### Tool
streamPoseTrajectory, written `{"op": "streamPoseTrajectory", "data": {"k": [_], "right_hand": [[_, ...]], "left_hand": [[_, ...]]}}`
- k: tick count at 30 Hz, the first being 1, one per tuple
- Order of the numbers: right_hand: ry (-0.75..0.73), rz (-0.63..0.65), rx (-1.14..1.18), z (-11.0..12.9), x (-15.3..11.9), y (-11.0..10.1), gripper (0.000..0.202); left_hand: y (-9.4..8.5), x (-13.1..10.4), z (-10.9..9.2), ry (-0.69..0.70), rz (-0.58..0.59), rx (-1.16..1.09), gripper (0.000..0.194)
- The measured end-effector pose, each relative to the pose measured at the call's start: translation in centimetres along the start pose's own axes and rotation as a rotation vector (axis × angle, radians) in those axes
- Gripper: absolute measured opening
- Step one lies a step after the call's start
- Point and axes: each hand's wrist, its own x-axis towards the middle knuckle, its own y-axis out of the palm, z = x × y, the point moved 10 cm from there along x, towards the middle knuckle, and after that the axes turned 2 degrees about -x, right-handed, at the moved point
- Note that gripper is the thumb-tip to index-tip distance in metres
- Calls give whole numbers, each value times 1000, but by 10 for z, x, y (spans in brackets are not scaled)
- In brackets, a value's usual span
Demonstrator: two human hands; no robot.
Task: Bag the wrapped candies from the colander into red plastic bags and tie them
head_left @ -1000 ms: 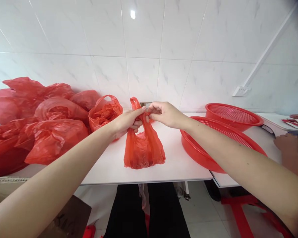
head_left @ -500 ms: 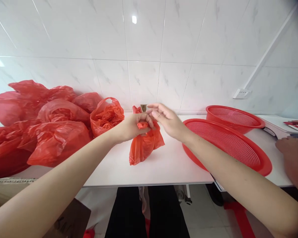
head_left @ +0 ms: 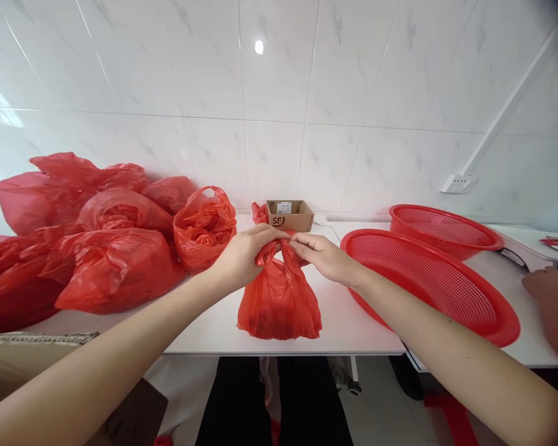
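A red plastic bag [head_left: 280, 303] hangs upright in front of me, its lower part full and resting at the table's front. My left hand [head_left: 255, 251] is closed around the gathered top on the left side. On the right side my right hand [head_left: 317, 253] pinches the bag's handle between thumb and fingers. A small gap shows between the two gathered handles. What the bag contains is hidden by the red plastic.
Several filled red bags [head_left: 121, 266] crowd the left. A small cardboard box [head_left: 291, 218] stands by the wall. Two red mesh baskets [head_left: 428, 279] sit at right, near another person's hand [head_left: 539, 285]. A larger cardboard box [head_left: 28, 365] is at lower left.
My right hand, open and apart from the bag before, now grips its handle. The bag has swung round to face me, fuller and wider. The small box is now more exposed.
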Motion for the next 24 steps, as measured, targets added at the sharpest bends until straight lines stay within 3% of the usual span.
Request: {"op": "streamPoseTrajectory", "data": {"k": [5,9,13,16,19,22,24], "right_hand": [[-123,-160,-760,26,-23,-24,28],[-16,-229,-964,3,-36,-62,29],[89,-186,-964,-33,-32,-84,28],[111,-200,-946,-41,-24,-87,27],[135,-275,-803,-40,-15,-90,28],[190,-381,-421,-49,-5,-89,27],[229,-430,-181,-62,3,-80,25]], "left_hand": [[-23,-24,19,-95,14,35,31],[-50,-67,66,-376,26,81,33],[-48,-107,105,-617,64,33,40],[-40,-113,119,-679,40,-50,41],[-36,-103,124,-696,-17,-175,42],[-23,-81,121,-697,-79,-344,45],[-5,-59,113,-642,-79,-428,46]]}}
